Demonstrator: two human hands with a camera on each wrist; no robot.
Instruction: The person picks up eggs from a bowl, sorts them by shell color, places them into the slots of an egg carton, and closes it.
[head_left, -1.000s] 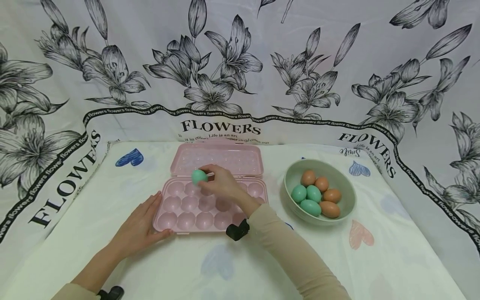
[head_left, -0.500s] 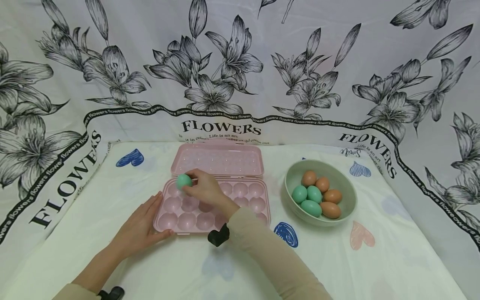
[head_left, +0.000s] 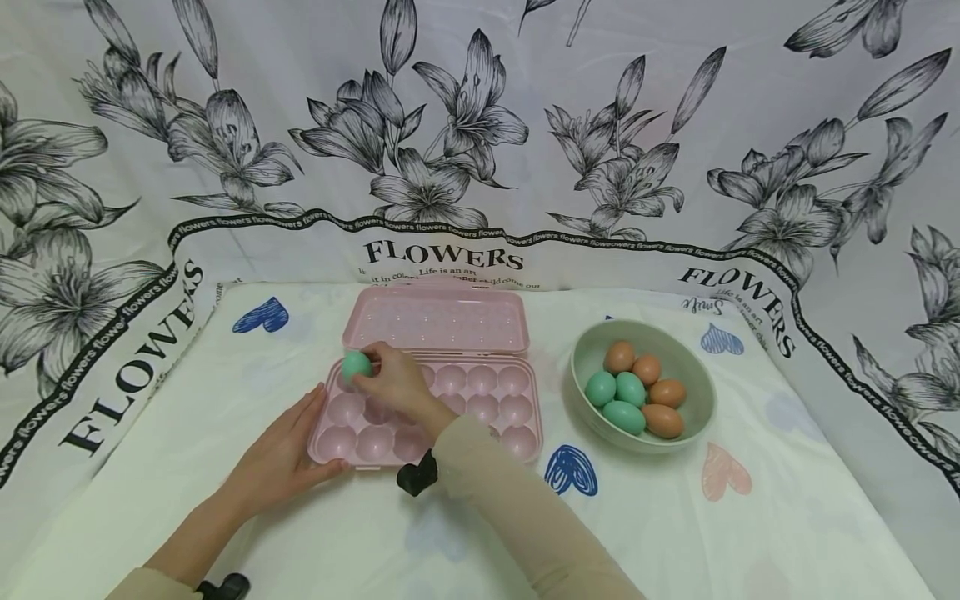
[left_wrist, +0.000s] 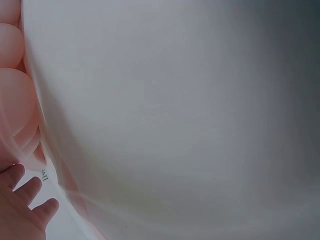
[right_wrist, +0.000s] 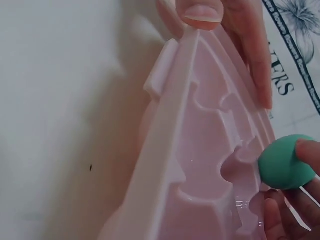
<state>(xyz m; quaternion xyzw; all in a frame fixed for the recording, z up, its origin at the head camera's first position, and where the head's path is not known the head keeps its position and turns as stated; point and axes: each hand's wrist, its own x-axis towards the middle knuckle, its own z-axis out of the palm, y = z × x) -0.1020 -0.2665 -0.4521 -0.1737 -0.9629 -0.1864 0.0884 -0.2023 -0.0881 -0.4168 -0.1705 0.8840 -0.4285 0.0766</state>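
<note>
Placing step, as we read it: our right hand (head_left: pixel 397 383) pinches a green egg (head_left: pixel 356 365) between thumb and fingers, at the 10 o'clock cup of the pink tray (head_left: pixel 517 410); can't tell if it's seated. Our left hand (head_left: pixel 277 454) steadies the tray from 8 o'clock, fingers fairly straight. Bowl (head_left: pixel 592 350) at 3 o'clock holds seven more. Next move calls for settling the egg, then a clean release.

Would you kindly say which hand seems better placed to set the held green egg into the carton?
Likely the right hand: it pinches the green egg at the far-left corner of the carton. The left hand touches the carton's left edge, holding no egg.
</note>
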